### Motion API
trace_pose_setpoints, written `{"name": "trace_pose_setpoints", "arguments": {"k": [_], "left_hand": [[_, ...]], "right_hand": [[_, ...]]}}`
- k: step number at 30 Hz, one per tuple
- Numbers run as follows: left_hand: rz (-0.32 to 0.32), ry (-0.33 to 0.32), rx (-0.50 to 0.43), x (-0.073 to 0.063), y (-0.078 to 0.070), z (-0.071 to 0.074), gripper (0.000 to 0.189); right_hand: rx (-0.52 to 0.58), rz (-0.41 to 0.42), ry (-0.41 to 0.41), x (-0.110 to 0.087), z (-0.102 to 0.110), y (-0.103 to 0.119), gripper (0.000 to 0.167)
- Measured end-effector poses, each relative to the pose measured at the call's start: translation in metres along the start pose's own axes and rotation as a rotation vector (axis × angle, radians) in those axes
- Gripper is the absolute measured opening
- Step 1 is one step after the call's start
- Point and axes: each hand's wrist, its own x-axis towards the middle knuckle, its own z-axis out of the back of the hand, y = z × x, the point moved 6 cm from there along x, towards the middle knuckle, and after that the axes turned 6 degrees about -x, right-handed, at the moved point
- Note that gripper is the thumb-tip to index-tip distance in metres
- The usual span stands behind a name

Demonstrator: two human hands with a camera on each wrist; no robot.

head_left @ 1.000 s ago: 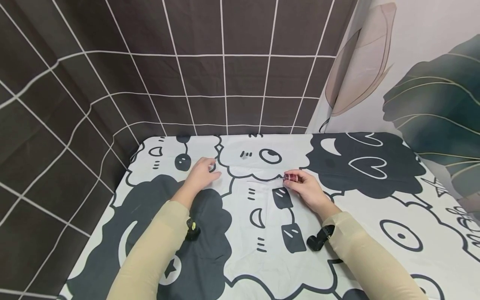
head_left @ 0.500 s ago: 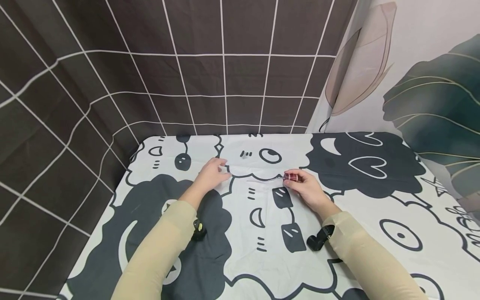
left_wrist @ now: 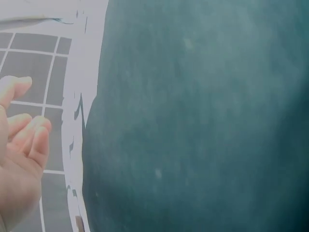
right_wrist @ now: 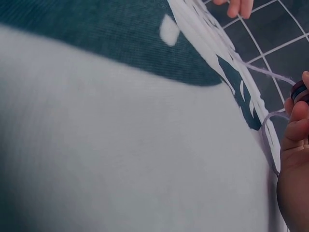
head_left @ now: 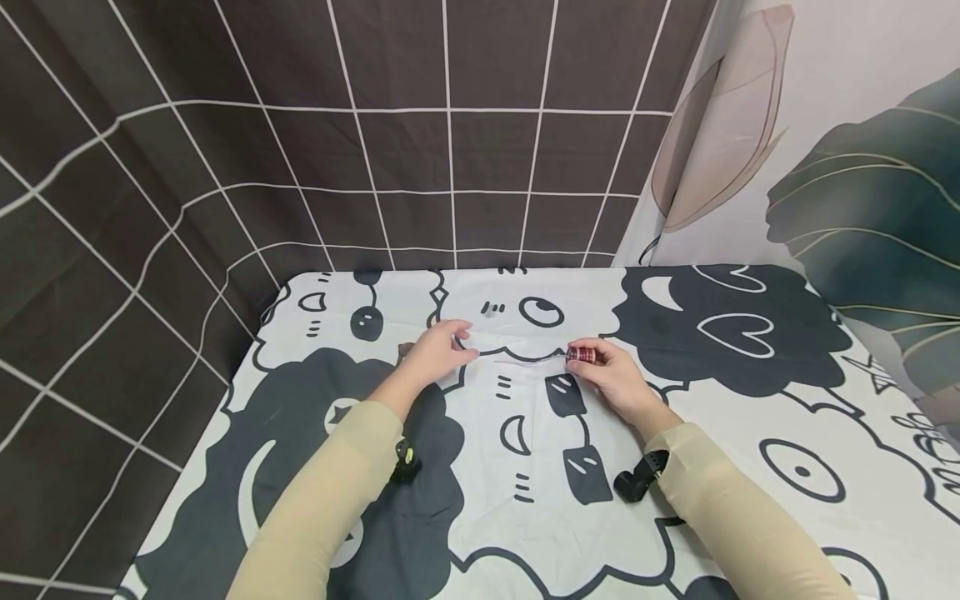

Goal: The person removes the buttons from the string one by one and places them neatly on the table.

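My right hand (head_left: 618, 379) pinches a small red-checked cylinder (head_left: 582, 356) between thumb and fingers, low over the patterned cloth. In the right wrist view the same cylinder (right_wrist: 300, 92) looks dark and banded, with a pale cord (right_wrist: 270, 73) running to it. Another length of cord loops below the fingers; whether it passes through the cylinder, I cannot tell. To the left, my left hand (head_left: 435, 357) hovers with thumb and fingers parted, the gap between them holding nothing. Just behind it a small brown thing (head_left: 405, 350) shows, mostly hidden by the hand.
A cloth (head_left: 517, 533) with black-and-white cartoon faces covers the flat surface. A dark curtain (head_left: 397, 150) with white grid lines stands behind and at the left. At the right hangs a pale leaf-printed sheet (head_left: 847, 167).
My left hand has moved right, toward the cord and the right hand, uncovering part of the brown thing. The right hand keeps its place and its pinch on the cylinder.
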Motion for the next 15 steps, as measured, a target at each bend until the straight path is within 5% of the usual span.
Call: {"name": "trace_pose_setpoints", "arguments": {"k": [15], "left_hand": [[0.007,0.057,-0.125,0.003,-0.009,-0.021,0.051]], "right_hand": [[-0.011,-0.011,0.013,-0.009,0.001,0.022,0.038]]}}
